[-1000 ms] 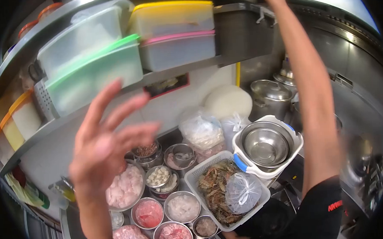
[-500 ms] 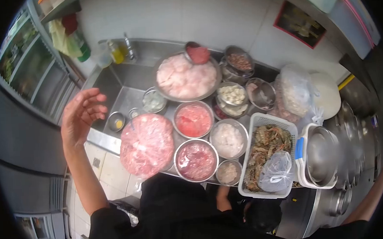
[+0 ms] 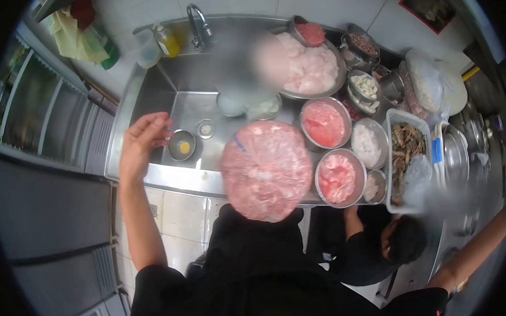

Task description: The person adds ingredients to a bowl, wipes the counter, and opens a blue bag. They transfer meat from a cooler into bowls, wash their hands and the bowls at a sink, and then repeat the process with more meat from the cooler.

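My left hand is raised over the sink's left front edge, fingers bent but apart, with nothing visible in it. Closest to its fingertips is a small metal bowl with a yellow bit inside. A clear plastic bag of pink meat rests at the counter's front edge, right of that hand. Metal bowls of red-pink meat, pink pieces and whitish pieces stand beyond the bag. My right forearm reaches to the far right edge; its hand is out of view.
The sink has a faucet behind it. At the right are a large bowl of pale meat, a white basket of shrimp and stacked metal pans. Another person is low beside the counter's front. A blurred patch covers part of the sink.
The view has shifted left, so the sink and meat bag appear further right. My left hand is now nearer the small bowl in the image, its fingers more bent. More of the other person shows.
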### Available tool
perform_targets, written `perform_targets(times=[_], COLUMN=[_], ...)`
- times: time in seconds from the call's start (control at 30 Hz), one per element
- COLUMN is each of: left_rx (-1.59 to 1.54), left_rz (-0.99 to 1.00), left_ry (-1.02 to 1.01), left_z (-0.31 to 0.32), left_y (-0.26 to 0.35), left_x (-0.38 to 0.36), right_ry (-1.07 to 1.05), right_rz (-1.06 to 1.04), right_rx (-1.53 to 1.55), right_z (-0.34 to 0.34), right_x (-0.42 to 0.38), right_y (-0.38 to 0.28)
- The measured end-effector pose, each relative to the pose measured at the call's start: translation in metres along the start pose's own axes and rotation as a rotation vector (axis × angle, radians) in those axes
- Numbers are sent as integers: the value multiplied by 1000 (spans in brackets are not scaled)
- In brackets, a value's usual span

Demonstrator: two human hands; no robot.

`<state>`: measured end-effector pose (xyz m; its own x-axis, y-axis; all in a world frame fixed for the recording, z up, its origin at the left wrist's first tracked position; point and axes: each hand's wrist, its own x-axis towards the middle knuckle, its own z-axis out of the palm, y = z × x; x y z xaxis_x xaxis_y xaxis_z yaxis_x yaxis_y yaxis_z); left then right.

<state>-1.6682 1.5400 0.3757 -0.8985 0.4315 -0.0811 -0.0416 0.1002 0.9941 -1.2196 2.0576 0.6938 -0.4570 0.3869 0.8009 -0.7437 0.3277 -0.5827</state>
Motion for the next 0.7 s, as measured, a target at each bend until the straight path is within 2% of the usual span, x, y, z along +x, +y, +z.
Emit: perform_targets(times=[0.07,0.13,0.17,0.27,0.3,0.33,0.4,0.43,0.47,0.5,0.57,0.63,0.67,0.7], left_rx=[3,68,73,272,537,800,1085,1126,1169,1165,1251,1317,1212,1227], left_rz=[-29,-46,-64,-65,51,173,558,562,571,596,581,594,464,298], left_ry=[7,-23,-46,-92,-125,-155,-217,-271,-328,-351,-387,-42,87,65], left_z=[-17,-36,-45,-61,-62,-62,-59,-51,-44,-41,-25,-26,-32,-25], left_y=[-18,-44,-56,-92,-106,-123,-174,-187,-198,-206,-223,-267,-270,-209], left_x=[15,30,35,47,46,42,26,11,-1,-5,-4,28,49,43], right_ry=[-17,-330,-338,129,298,299,-22,-35,50,106,212,321,374,449], right_rz=[-544,-614,-587,-377,-308,-298,-305,-239,-184,-64,23,133,187,247], right_rx=[-1570,-1634,-1651,-1988,-2083,-2096,-1525,-1575,-1624,-1609,-1529,-1483,-1428,-1377], right_z=[127,182,203,251,263,274,290,294,305,303,306,304,299,290], right_x=[-66,-108,-132,-204,-216,-220,-226,-232,-240,-252,-269,-289,-303,-323], right_y=[28,28,29,32,32,30,28,29,42,44,67,78,81,84])
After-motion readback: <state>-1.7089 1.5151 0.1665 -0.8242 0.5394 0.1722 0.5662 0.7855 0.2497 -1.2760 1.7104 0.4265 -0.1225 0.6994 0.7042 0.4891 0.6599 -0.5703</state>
